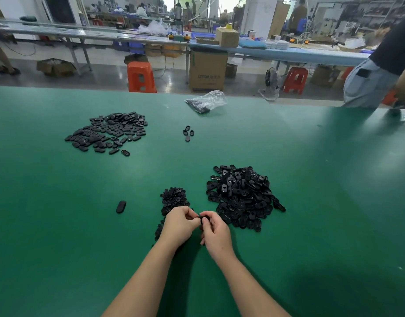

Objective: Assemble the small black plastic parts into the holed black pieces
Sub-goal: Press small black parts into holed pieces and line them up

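Observation:
My left hand (177, 226) and my right hand (216, 233) meet just above the green table (60, 225), and both pinch one black piece (202, 218) between their fingertips. Most of that piece is hidden by my fingers. A pile of holed black pieces (242, 197) lies right of my hands. A smaller heap of small black parts (173, 200) lies just beyond my left hand. A wide spread of black oval pieces (108, 131) lies at the far left.
A single black piece (121, 207) lies left of my hands. A few loose ovals (188, 132) and a clear plastic bag (207, 101) sit further back. Another person (379, 72) stands at the table's far right corner. Stools and boxes stand beyond the table.

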{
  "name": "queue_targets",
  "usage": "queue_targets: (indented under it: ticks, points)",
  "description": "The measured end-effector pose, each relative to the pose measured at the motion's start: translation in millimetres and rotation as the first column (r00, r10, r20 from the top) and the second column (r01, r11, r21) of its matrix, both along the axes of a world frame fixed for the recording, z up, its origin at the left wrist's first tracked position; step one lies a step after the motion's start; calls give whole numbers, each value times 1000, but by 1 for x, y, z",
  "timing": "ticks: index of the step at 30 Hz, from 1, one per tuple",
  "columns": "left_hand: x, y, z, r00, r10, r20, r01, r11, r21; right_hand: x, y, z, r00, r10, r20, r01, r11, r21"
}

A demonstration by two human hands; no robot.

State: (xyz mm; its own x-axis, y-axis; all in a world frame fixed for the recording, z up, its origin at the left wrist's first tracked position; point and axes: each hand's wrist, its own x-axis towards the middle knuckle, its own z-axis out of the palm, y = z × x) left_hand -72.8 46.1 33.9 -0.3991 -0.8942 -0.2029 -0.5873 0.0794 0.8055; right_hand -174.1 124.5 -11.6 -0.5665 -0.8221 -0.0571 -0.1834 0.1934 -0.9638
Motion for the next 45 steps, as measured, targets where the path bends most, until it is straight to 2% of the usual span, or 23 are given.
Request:
queue_targets:
  ticks: [13, 23, 28, 31, 33, 35, 39, 42, 45]
  points:
    - [-6, 8, 3, 1000, -1, -9, 1, 999, -35, 0, 1, 0, 999, -45, -22, 45, 999, -12]
    - [-5, 14, 0, 993, -59, 103, 83, 965, -249, -1, -2, -3, 999, -39, -38, 38, 999, -15]
    - [-5, 18, -2, 954, -122, 273, 242, 851, -465, 0, -2, -3, 998, -59, 10, 59, 998, -23]
    - [-3, 17, -5, 906, -145, 397, 357, 766, -534, 0, -2, -2, 997, -73, 22, 73, 997, -22]
    - [1, 16, -6, 896, -122, 427, 370, 738, -565, 1, -1, 0, 997, -74, 36, 75, 997, -28]
    - [7, 12, -5, 925, -58, 376, 291, 745, -601, 3, 0, 2, 996, -66, 58, 68, 997, -43]
    - [36, -12, -2, 959, 161, 231, 16, 788, -615, 5, 2, 4, 994, -50, 96, 55, 997, -49]
    - [72, -37, -7, 899, 349, 265, -119, 776, -619, 5, 3, 5, 998, -9, 62, 11, 1000, -24]
    - [101, -50, -17, 821, 448, 353, -182, 793, -581, 4, 3, 5, 1000, 3, 31, -3, 1000, -17]
